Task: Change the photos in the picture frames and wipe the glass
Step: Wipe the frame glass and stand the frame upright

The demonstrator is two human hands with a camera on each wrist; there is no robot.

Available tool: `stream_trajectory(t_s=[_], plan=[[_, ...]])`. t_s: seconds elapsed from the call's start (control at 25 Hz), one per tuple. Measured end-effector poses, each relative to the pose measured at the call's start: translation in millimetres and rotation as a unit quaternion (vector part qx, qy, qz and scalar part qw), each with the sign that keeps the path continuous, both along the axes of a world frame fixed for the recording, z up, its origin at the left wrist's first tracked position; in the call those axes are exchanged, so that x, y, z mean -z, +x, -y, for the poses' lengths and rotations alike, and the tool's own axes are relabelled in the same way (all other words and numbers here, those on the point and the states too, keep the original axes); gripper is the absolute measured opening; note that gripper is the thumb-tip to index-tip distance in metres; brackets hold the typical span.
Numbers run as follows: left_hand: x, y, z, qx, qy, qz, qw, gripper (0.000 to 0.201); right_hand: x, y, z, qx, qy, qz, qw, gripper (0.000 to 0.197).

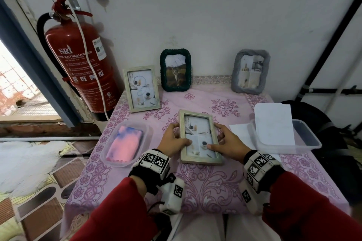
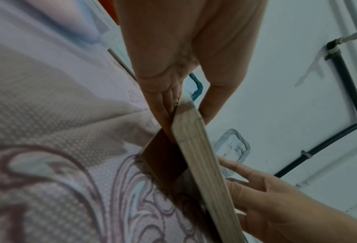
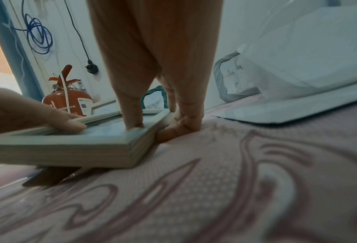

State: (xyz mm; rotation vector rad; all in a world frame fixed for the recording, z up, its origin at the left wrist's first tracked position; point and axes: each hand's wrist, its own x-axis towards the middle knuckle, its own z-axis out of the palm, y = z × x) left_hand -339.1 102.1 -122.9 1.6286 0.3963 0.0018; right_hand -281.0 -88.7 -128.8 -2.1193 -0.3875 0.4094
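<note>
A light wooden picture frame [image 1: 199, 137] with a photo behind glass lies face up, nearly flat, at the middle of the table. My left hand [image 1: 181, 134] grips its left edge and my right hand [image 1: 215, 136] grips its right edge, both thumbs on the glass. In the left wrist view the frame's side [image 2: 202, 164] sits a little above the cloth with its brown back stand [image 2: 165, 161] touching the table. The right wrist view shows my right hand [image 3: 158, 118] with its thumb on the glass and curled fingers against the frame's [image 3: 69, 144] side edge.
A second wooden frame [image 1: 141, 88], a dark green rope frame [image 1: 175, 70] and a grey rope frame [image 1: 249, 71] stand at the back. A pink cloth [image 1: 125, 143] lies in a clear tray on the left. A clear box [image 1: 309, 139] with white paper [image 1: 274, 123] sits right. A fire extinguisher [image 1: 82, 60] hangs left.
</note>
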Motion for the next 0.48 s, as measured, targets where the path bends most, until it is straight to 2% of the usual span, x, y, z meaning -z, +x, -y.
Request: stream_trajectory(t_s=[0.16, 0.28, 0.48], plan=[[-10.9, 0.5, 3.3, 0.020, -0.027, 0.034, 0.999, 0.060, -3.9, -6.0, 4.5, 0.006, 0.100, -0.014, 0.995, 0.096], [-22.1, 5.1, 4.0, 0.013, -0.010, 0.066, 0.998, 0.053, -9.3, -6.8, 6.5, 0.026, 0.120, 0.012, 0.992, 0.099], [-40.4, 17.5, 7.8, -0.015, -0.045, 0.119, 0.992, 0.016, -28.6, 2.6, 7.6, 0.054, 0.145, 0.054, 0.986, 0.100]])
